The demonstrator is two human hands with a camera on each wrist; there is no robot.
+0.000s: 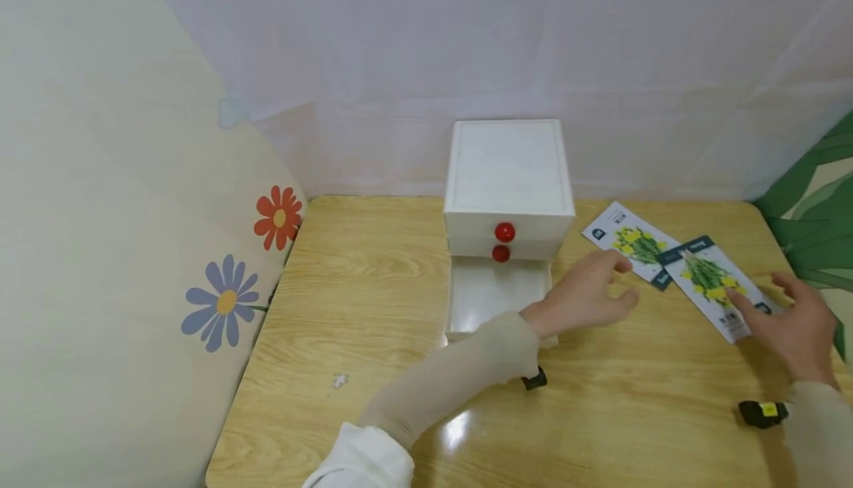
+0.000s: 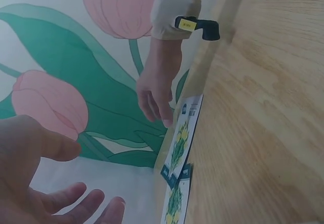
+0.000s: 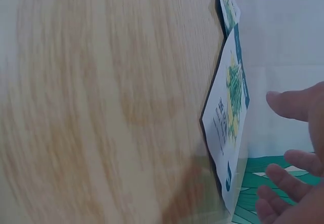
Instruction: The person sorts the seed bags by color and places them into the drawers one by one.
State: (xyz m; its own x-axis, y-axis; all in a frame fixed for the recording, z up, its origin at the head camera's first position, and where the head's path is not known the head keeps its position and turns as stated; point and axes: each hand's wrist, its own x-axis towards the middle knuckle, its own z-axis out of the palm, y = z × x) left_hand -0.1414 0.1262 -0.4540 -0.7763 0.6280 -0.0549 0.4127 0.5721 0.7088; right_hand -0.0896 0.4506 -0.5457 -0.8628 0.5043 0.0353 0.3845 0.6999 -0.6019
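Observation:
Two flat packets printed with yellow flowers and green stems lie overlapping on the table's right side. The nearer packet [image 1: 716,288] partly covers a corner of the farther packet [image 1: 633,242]. My right hand [image 1: 793,321] hovers at the nearer packet's right end, thumb over its edge and fingers loosely bent, holding nothing. In the right wrist view the thumb [image 3: 291,105] and fingers are spread apart beside that packet. My left hand [image 1: 586,292] reaches across the front of a white drawer box [image 1: 509,169], its fingers relaxed and pointing toward the packets, with nothing in them.
The box has two red knobs, and its lowest drawer [image 1: 496,292] is pulled out, partly behind my left forearm. A small white scrap [image 1: 340,380] lies on the wooden table [image 1: 360,288] at left. Painted cloth [image 1: 226,295] hangs around the table.

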